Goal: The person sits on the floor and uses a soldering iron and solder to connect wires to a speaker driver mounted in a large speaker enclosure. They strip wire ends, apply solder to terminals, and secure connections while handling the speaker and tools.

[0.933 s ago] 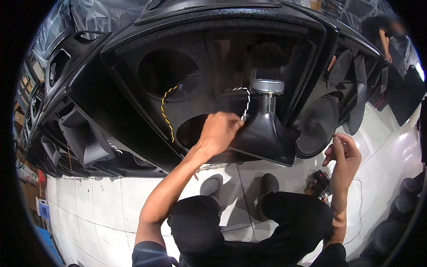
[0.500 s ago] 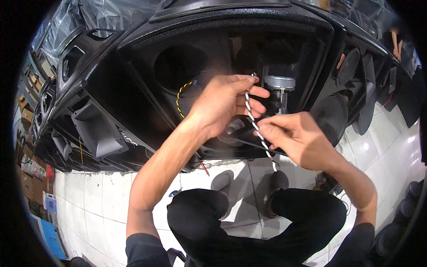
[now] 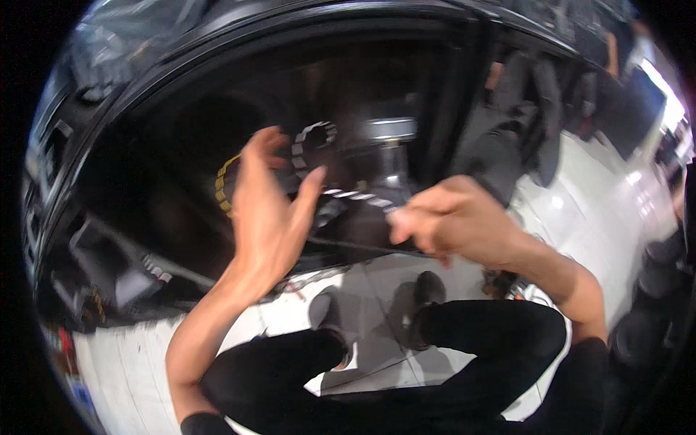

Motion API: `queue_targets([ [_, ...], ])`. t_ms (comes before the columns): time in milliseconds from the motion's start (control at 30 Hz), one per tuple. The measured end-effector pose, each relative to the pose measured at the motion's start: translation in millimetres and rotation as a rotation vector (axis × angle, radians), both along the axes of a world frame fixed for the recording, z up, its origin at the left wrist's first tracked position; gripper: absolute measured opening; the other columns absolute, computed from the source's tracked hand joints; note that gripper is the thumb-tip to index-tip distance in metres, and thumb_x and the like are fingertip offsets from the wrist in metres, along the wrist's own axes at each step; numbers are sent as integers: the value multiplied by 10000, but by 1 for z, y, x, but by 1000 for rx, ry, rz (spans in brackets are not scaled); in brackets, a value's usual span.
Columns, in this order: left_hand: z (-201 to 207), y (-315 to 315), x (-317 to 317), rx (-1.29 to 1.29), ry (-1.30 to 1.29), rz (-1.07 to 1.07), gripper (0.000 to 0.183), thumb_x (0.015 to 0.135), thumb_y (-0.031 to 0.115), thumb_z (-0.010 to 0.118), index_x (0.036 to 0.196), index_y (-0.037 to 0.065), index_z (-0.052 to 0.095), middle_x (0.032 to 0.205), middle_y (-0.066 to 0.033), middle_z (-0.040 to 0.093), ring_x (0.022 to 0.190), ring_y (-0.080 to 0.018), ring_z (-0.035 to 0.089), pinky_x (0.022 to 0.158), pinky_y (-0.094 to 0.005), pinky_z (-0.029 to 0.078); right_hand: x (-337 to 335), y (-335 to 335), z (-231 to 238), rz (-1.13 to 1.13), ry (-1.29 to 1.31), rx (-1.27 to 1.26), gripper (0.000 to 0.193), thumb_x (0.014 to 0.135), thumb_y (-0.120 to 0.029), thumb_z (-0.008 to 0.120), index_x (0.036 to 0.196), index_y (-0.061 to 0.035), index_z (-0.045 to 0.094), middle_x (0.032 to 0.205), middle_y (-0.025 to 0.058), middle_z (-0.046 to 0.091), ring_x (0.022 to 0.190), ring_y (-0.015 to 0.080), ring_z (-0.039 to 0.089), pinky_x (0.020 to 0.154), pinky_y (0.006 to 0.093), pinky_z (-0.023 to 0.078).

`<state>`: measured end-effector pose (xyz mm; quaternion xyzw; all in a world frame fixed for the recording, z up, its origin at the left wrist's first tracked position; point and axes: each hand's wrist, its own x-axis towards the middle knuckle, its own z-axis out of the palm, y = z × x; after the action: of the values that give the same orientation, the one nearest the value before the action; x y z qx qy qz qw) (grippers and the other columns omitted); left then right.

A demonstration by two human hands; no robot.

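Observation:
A black-and-white twisted wire [image 3: 359, 195] runs leftward from my right hand [image 3: 457, 217], whose thumb and fingers are pinched on its end. Its other part curls into a loop inside the open black speaker cabinet [image 3: 435, 87]. Beside that loop, my left hand [image 3: 268, 206] is raised with thumb and fingers apart and nothing visible in it; motion blurs it. A yellow-and-black twisted wire [image 3: 222, 185] hangs in the cabinet just left of that hand. Behind the hands, a silver cylindrical part [image 3: 391, 129] sits inside the cabinet.
More black speaker parts stand to the right, among them a round cone [image 3: 489, 152]. At the left is a dark grey horn [image 3: 130, 279]. Below the cabinet lies white tiled floor [image 3: 127, 362], with my legs [image 3: 283, 362] and shoes over it. Clear plastic wrap [image 3: 138, 36] covers things at the far left.
The view has swung to the right. My left hand has let go of the black-and-white wire and moved left, opening. My right hand keeps its pinch, and the wire now stretches sideways into a loop.

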<state>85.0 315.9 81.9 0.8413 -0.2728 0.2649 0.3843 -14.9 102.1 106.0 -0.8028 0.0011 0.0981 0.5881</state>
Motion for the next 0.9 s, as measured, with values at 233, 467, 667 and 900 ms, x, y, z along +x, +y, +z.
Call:
queue_targets([
  [233,2,-7,-43,221,17,-572,106,871,-18,608,951,-49,669,733,-163,618,621,-284,574,586,-378,445,-3,14,-34,210,-317,-38,279,960,-170,568,890,72,689,676,144,629,605,152,560,580,344,431],
  [467,-2,4,-39,276,-22,-653,76,800,14,733,863,-10,700,728,-107,633,610,-242,537,567,-339,434,-17,9,-28,218,-290,-12,342,953,-170,550,754,82,669,574,164,591,506,182,559,516,354,434],
  [667,6,9,-36,230,-76,-639,58,776,21,748,803,6,699,712,-97,657,598,-211,526,561,-313,394,-21,15,-23,166,-637,-110,348,947,-114,568,659,68,638,569,204,600,482,271,604,507,369,455],
  [900,7,11,-30,158,-79,-632,53,766,59,754,786,26,718,697,-67,667,591,-190,536,585,-302,403,-20,18,-13,169,-649,-104,332,936,-75,580,637,60,633,543,189,579,449,257,575,481,354,441],
])
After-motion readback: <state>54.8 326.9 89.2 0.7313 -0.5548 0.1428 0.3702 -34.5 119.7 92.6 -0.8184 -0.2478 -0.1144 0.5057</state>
